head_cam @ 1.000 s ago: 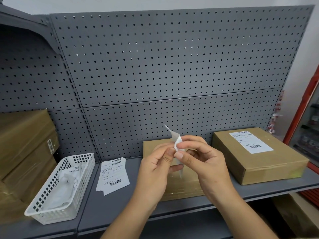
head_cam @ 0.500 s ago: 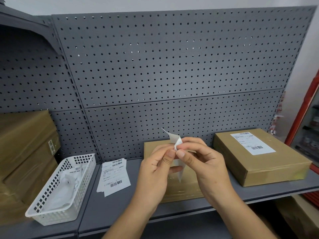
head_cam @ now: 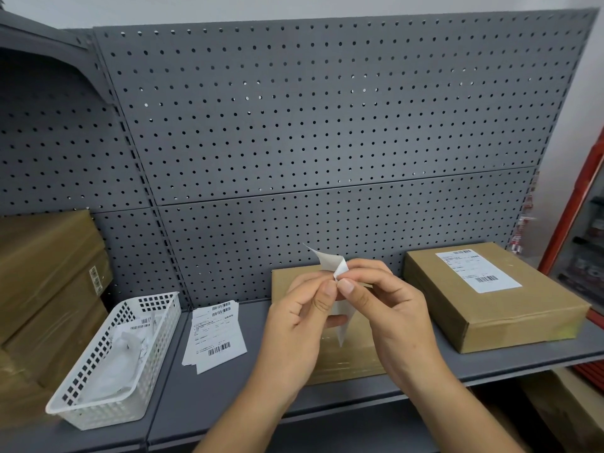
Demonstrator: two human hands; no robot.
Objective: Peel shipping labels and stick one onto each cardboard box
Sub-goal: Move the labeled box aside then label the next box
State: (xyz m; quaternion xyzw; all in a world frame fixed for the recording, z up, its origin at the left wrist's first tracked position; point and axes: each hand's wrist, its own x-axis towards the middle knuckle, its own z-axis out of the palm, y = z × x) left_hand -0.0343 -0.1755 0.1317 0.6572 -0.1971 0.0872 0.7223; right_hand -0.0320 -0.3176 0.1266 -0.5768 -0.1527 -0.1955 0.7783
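Note:
Both hands hold one white shipping label point(head_cam: 330, 262) above the middle cardboard box point(head_cam: 346, 361), which shows no label where it is visible. My left hand point(head_cam: 295, 325) and my right hand point(head_cam: 389, 308) pinch the label between thumb and fingers at its upper corner, where a flap curls up and away. The label's lower part hangs down between my hands. A second cardboard box point(head_cam: 510, 317) on the right of the shelf carries a stuck label point(head_cam: 475, 271) on its top. A small stack of loose labels point(head_cam: 214, 335) lies flat on the shelf left of my hands.
A white plastic basket point(head_cam: 81, 405) with crumpled backing papers stands at the left on the grey shelf point(head_cam: 225, 397). Stacked brown cartons point(head_cam: 42, 289) fill the far left. A grey pegboard wall point(head_cam: 310, 125) rises behind. A red frame point(head_cam: 575, 204) stands at the right edge.
The curled flap of the label stands a little further up and apart from the sheet. My hands stay in nearly the same place over the middle box.

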